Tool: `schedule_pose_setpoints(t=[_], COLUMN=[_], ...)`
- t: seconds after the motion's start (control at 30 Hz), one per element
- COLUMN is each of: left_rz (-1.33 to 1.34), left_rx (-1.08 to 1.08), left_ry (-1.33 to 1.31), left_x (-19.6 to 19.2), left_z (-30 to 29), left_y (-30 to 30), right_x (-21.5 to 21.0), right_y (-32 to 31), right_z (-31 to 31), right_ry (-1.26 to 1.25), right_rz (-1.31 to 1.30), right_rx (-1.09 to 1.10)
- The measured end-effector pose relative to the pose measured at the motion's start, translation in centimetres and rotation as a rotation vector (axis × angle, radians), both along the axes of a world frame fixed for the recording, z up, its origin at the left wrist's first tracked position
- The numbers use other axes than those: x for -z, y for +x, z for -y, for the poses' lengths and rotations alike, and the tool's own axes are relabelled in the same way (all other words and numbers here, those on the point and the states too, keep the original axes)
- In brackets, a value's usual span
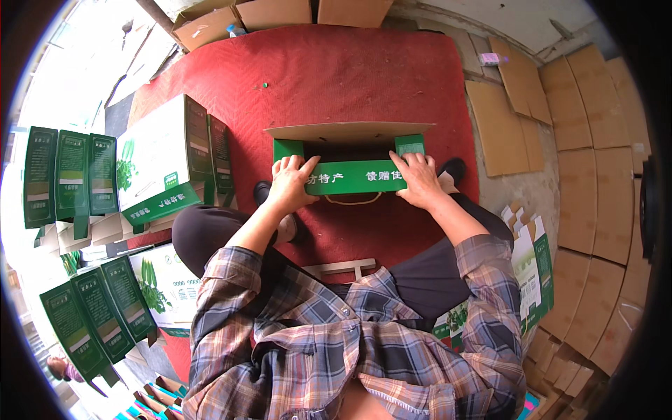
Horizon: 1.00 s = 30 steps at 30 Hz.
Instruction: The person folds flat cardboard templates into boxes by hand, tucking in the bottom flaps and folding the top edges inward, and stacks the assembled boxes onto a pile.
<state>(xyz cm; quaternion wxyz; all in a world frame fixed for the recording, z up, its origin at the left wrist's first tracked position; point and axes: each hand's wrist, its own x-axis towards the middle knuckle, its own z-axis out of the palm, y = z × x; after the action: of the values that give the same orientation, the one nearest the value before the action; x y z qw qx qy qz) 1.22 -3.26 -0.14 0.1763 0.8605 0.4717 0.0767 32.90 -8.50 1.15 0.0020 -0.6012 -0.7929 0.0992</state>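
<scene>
One green carton (pixel 353 178) is held in front of the seated person, above the red mat (pixel 350 77) and between the two parted legs. Its far brown flap (pixel 350 131) is raised, and a dark interior is left exposed behind the green front panel. A tan cord handle (pixel 353 204) is looped out below that panel, on the person's side. The panel's left end is gripped by the left hand (pixel 290 183), with the fingers curved over the corner. The opposite end is gripped in the same way by the right hand (pixel 422 180), its thumb pressed near the upper edge. Whether the carton's base is supported by the mat cannot be told.

To the left, green-and-white cartons are set out in an upper group (pixel 150 164) and a lower group (pixel 168 287). Another printed carton (pixel 535 273) is partly hidden beside the right arm. Flat brown cardboard sheets (pixel 493 129) are laid beyond the mat's right edge, and brown boxes (pixel 588 189) are stacked farther right. A pink-labelled bottle (pixel 492 59) is seen near the sheets.
</scene>
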Motion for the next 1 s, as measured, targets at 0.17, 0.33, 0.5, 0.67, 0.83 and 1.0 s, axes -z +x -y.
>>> schedule_pose_setpoints(t=[0.17,0.33,0.5,0.67,0.83,1.0], left_rz=[-0.011,0.04,0.038,0.079,0.074,0.118], left_rx=[0.015,0.102,0.133,0.083,0.095,0.037], left_ry=[0.059,0.129,0.135,0.023,0.034,0.037], left_x=[-0.2,-0.5,0.3,0.0,0.2,-0.5], left_z=[0.3,0.8,1.0,0.5,0.3,-0.5], left_y=[-0.4,-0.1,1.7,1.1,0.8,0.5], right_x=[0.4,0.2,0.3,-0.6,-2.4,-3.8], right_y=[-0.8,-1.9,-1.9,-3.0,-2.8,-0.1], right_z=[0.1,0.2,0.6,-0.4,-1.5,-2.9], right_ry=[-0.057,-0.12,-0.113,-0.168,-0.223,0.04], right_rz=[0.031,0.112,0.114,0.138,0.057,-0.322], right_rx=[-0.017,0.013,0.008,0.056,0.053,0.132])
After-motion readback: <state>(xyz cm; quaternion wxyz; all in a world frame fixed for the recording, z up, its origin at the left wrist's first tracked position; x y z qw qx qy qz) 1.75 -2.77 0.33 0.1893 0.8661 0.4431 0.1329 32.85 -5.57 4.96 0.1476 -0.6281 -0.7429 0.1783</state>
